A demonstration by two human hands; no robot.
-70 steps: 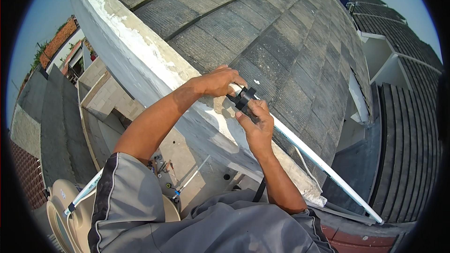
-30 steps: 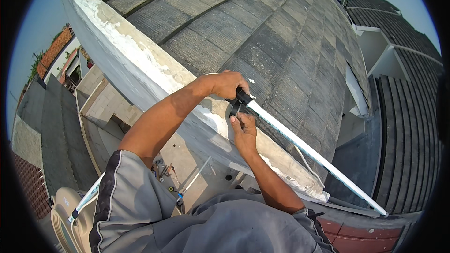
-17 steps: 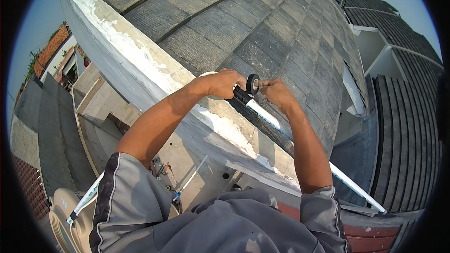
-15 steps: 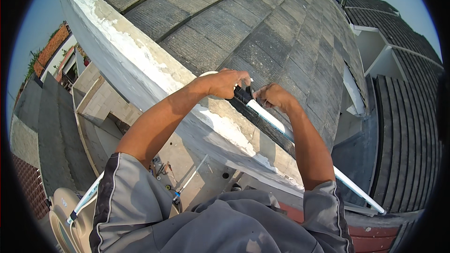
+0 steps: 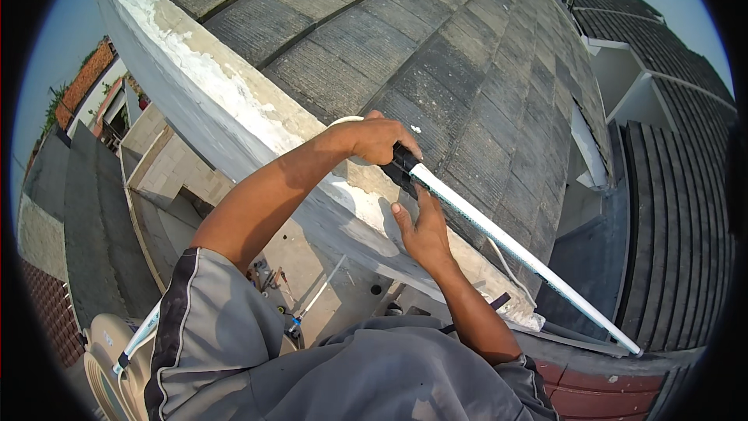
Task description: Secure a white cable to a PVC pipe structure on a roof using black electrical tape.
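Note:
A long white pipe (image 5: 499, 232) slants from the roof's edge down to the lower right. Around its upper end is a black wrapping (image 5: 403, 159) that looks like tape, with a dark part hanging under it. My left hand (image 5: 378, 140) is closed over this wrapped end, and its fingertips are hidden on the far side. Just below the pipe, my right hand (image 5: 425, 234) has thumb and fingers apart. Its fingertips reach up to the underside of the pipe beside the black wrapping; whether they touch it I cannot tell.
Grey roof tiles (image 5: 436, 70) rise ahead, bordered by a concrete ledge with flaking white coating (image 5: 210, 74). Far below lie tools (image 5: 269, 277) and another white pipe (image 5: 323, 287). A beige tank (image 5: 105, 355) stands at lower left. A thin pale cable (image 5: 506, 261) hangs by the ledge.
My right hand has moved from above the pipe to below it, on the ledge side, and its fingers have spread. My left hand has stayed at the wrapped end.

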